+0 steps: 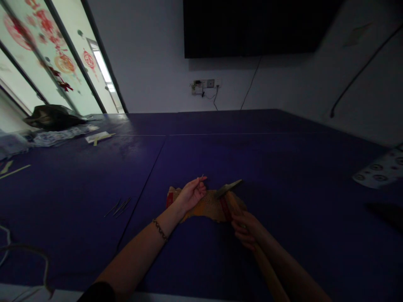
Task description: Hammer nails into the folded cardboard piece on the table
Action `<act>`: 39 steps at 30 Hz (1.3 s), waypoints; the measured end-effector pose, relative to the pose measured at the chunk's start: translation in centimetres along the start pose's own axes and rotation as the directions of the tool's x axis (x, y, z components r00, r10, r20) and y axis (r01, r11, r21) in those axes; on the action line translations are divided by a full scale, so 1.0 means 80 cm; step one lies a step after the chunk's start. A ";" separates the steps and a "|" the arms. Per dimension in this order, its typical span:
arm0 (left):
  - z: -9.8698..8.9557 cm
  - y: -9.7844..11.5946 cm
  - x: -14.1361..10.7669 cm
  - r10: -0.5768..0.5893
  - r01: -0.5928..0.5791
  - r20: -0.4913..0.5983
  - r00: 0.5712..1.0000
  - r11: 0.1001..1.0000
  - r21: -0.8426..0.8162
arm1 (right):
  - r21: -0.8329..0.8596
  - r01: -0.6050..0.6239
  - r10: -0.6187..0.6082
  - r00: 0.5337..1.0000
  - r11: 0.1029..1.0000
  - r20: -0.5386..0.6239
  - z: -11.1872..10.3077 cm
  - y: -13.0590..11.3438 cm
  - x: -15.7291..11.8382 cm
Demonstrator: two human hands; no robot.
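Note:
My right hand (247,228) is closed round the wooden handle of a hammer-like tool (233,203), whose long pointed metal head (228,188) lies over the right part of a flat brown piece of cardboard (208,207). Above the cardboard's left part is my left hand (193,193), palm partly turned up, with a small thin nail-like piece (202,177) pinched between thumb and forefinger. Several thin dark metal rods (119,206) lie on the blue surface (176,260) to the left.
White papers and pale strips (99,137) lie at the back left, near a dark bag (55,116). A patterned object (379,170) sits at the right edge. Cables (34,249) curl at the lower left. A seam crosses the surface.

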State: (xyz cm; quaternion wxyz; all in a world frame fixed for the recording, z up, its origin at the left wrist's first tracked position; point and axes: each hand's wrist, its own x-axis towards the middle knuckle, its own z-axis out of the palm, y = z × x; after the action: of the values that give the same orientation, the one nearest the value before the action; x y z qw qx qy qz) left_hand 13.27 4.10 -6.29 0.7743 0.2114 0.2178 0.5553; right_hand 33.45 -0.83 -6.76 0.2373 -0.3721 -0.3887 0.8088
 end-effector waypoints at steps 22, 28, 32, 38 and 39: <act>0.021 -0.033 -0.016 0.358 -0.329 0.236 0.903 0.225 0.917 | 0.048 -0.030 0.032 0.999 0.998 -0.038 0.003 -0.004 -0.003; 0.025 -0.040 -0.021 0.307 -0.252 0.271 0.912 -0.102 0.962 | 0.049 -0.048 0.049 0.999 0.998 -0.024 0.001 -0.004 -0.001; 0.027 -0.035 -0.022 0.226 -0.232 0.293 0.929 -0.259 0.938 | 0.050 -0.048 0.050 0.998 0.998 -0.023 -0.001 -0.004 0.000; 0.024 -0.031 -0.022 0.186 -0.291 0.354 0.917 -0.294 0.910 | 0.046 -0.043 0.044 0.999 0.998 -0.020 -0.001 -0.004 0.000; 0.024 -0.031 -0.022 0.193 -0.282 0.347 0.918 -0.300 0.911 | 0.045 -0.041 0.042 0.999 0.998 -0.024 -0.001 -0.004 -0.001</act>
State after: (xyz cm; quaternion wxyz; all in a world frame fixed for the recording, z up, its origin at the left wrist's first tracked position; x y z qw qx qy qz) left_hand 15.78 1.50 -5.96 0.1873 0.7891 0.4977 0.3076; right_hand 33.56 -0.68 -6.50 0.2336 -0.3845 -0.3599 0.8173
